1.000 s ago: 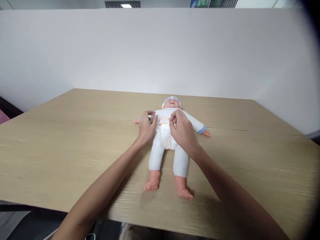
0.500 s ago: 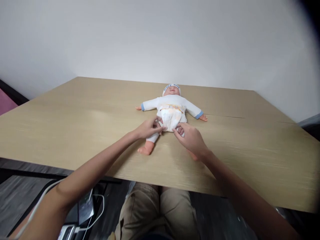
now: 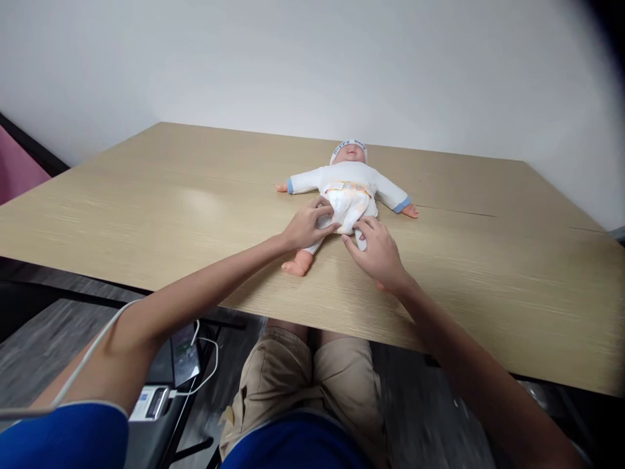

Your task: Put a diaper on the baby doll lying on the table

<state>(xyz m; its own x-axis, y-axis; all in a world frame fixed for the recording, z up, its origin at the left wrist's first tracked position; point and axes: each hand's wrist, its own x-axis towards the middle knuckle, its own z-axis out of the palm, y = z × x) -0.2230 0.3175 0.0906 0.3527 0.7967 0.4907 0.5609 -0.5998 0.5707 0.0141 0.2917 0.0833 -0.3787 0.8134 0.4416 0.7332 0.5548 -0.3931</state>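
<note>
A baby doll [image 3: 350, 170] lies on its back, head away from me, in white clothes with blue cuffs and a lettered white cap. A white diaper [image 3: 347, 203] with an orange-patterned waistband is around its hips. At the diaper's left leg edge, my left hand [image 3: 310, 225] is closed on the material, thumb by the crotch. My right hand [image 3: 378, 251] is at the opposite leg edge; its curled fingers touch the diaper while the thumb stands apart, just below the crotch. The doll's right-side leg is mostly hidden behind this hand.
The doll lies on a wooden table [image 3: 205, 215] standing against a pale wall [image 3: 293, 65]. Below the near edge at left are a dark chair-like surface, a white device [image 3: 150, 404] and a white cable [image 3: 215, 358]. My knees are under the table edge.
The view has tilted down, so the table sits higher in it. My right thumb has parted from its fingers, which were pinched at the diaper's edge. My left hand stays at the diaper.
</note>
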